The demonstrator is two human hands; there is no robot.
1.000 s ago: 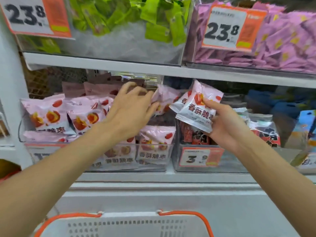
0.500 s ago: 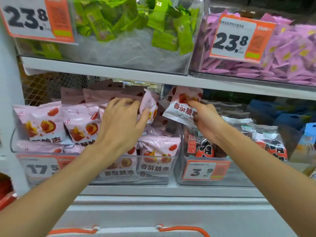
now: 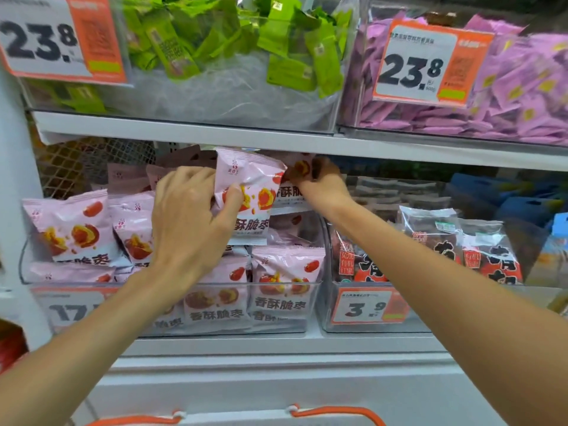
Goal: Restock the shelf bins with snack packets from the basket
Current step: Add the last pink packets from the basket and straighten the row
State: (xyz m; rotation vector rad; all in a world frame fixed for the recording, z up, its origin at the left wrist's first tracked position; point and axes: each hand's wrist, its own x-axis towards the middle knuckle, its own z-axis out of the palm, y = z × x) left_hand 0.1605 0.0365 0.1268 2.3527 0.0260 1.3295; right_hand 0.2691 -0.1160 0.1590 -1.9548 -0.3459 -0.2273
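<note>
My left hand grips a pink snack packet at frame centre, thumb pressed on its front, fingers curled behind. My right hand pinches a second pink packet just right of it, under the shelf edge. Both packets sit above the clear bin of matching pink packets. Neighbouring bin, right: dark red packets. Upper shelf: green packets and purple packets. Basket rim at bottom edge.

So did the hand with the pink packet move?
Yes. The right hand carried its pink packet up and back, from in front of the 3.9 price tag to just under the shelf edge.
</note>
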